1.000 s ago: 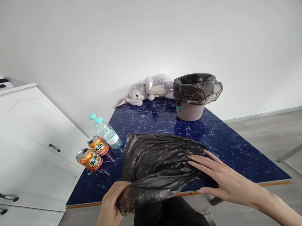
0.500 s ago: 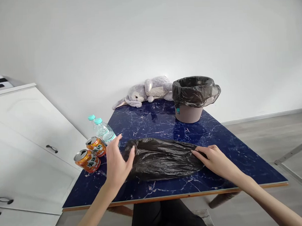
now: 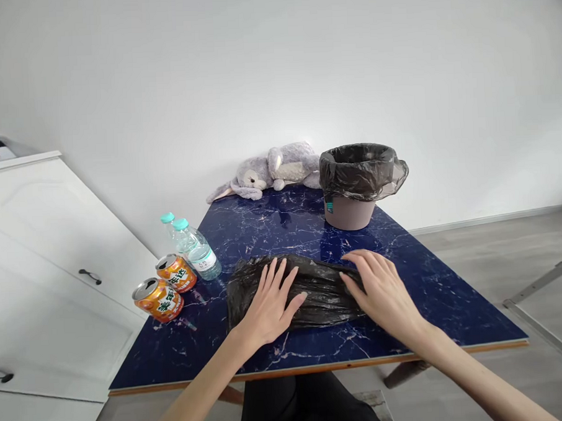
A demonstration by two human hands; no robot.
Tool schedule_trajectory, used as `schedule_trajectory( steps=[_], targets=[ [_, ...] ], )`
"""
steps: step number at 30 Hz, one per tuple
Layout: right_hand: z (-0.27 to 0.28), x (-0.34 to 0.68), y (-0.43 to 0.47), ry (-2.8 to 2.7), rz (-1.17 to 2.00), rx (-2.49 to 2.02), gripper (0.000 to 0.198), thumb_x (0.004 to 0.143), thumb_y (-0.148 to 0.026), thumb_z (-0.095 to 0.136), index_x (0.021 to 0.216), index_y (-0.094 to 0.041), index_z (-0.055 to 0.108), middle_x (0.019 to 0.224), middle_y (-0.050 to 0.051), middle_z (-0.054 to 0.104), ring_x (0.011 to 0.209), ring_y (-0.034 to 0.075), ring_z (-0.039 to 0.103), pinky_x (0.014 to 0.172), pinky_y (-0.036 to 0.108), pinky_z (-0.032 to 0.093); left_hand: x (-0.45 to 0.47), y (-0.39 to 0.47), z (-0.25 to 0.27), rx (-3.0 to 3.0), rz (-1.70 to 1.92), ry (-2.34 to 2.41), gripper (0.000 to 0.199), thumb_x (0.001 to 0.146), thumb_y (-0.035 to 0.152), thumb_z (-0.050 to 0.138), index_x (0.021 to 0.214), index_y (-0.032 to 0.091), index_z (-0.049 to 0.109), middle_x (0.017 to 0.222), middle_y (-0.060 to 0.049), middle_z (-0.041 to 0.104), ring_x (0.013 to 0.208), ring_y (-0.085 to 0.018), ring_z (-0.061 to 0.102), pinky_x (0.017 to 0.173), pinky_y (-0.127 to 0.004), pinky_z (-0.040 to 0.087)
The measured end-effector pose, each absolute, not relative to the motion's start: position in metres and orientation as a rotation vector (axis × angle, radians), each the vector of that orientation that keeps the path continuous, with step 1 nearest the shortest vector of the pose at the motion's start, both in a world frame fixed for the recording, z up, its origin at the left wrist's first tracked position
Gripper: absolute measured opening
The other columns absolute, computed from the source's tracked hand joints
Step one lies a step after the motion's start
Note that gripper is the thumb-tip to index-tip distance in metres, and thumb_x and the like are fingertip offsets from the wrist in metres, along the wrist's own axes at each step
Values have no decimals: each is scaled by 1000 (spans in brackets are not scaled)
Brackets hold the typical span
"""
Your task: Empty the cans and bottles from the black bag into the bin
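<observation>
A crumpled black plastic bag (image 3: 324, 292) lies lengthwise across the front of the blue marbled table (image 3: 272, 232). My left hand (image 3: 269, 307) rests flat on the bag's left half, its fingers spread. At the bag's right end is my right hand (image 3: 377, 287), with fingers bent and thumb apart from them. It touches the bag without a visible grip, though its palm side is partly hidden. The bag's left end spreads out past my left wrist.
Two orange drink cans (image 3: 159, 299) and two clear bottles with teal caps (image 3: 196, 248) stand along the table's left edge. A bin (image 3: 350, 212) lined with a black bag is at the back right. Beside it lies a grey plush rabbit (image 3: 261, 174). A white cabinet (image 3: 41, 264) borders the left.
My left hand has moved right from the bag's left end and now lies flat on it. My right hand has shifted slightly left and loosened its pinch. The bag looks flatter.
</observation>
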State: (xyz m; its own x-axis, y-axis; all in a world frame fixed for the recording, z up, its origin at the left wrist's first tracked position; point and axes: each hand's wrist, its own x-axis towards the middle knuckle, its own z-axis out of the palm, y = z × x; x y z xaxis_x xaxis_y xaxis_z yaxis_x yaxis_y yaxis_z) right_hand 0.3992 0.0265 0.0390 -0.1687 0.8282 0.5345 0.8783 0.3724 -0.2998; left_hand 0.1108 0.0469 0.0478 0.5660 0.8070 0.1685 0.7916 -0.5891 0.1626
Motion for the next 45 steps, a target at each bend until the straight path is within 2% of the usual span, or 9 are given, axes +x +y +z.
schedule_trajectory(
  steps=[2,4,8,14,21,30,37,41,45],
  targets=[
    [40,381,16,-2078,-138,-1306,42,112,-39,43,148,-21,56,155,15,60,153,36,46,126,60,36,116,53,45,2718,355,1377,68,113,59,30,174,32,16,182,-6,9,168,-34,2,135,-64,19],
    [34,365,12,-2184,-142,-1244,50,113,-41,42,158,-20,49,167,13,49,162,36,30,131,64,27,122,60,42,2733,360,1372,68,113,59,29,174,29,20,182,-7,13,168,-34,3,135,-63,17],
    [10,353,26,-2306,-148,-1293,57,115,-47,36,165,-20,45,172,12,40,164,42,21,129,74,23,125,72,36,2707,318,1454,71,112,62,28,173,25,26,181,-9,18,168,-36,4,135,-65,14],
    [-13,369,48,-2360,-74,-1430,63,116,-52,26,167,-20,41,175,9,34,165,39,21,131,71,21,103,82,26,2510,155,1593,73,111,66,17,174,29,21,182,-4,13,168,-35,6,132,-69,17],
    [-23,382,59,-2350,-28,-1452,62,115,-52,26,167,-22,42,176,10,32,165,33,23,133,62,23,67,92,12,2630,222,1698,68,112,63,23,172,30,29,180,-3,24,167,-32,21,135,-60,19],
    [-26,387,62,-2348,-4,-1435,61,115,-52,27,167,-23,42,177,8,30,165,33,24,132,61,27,31,96,11,2595,274,1802,67,113,58,26,169,24,37,178,-6,30,166,-33,22,134,-60,20],
    [13,352,43,-2290,11,-1130,53,114,-42,42,159,-14,50,169,14,46,163,32,31,134,60,26,29,97,6,2555,380,1793,64,113,57,29,168,27,39,177,-6,33,166,-33,22,134,-60,19],
    [34,298,20,-2327,82,-877,42,106,-40,63,140,-16,65,147,13,66,152,34,46,131,58,33,31,95,14,2511,475,1771,61,115,51,23,168,25,37,176,-7,36,166,-29,22,134,-60,20],
    [34,247,12,-2387,82,-834,36,97,-40,77,120,-14,71,127,15,71,133,36,59,116,55,49,30,85,33,2326,884,1687,54,116,45,22,157,23,49,171,-9,45,164,-24,30,136,-54,21]
  ],
)
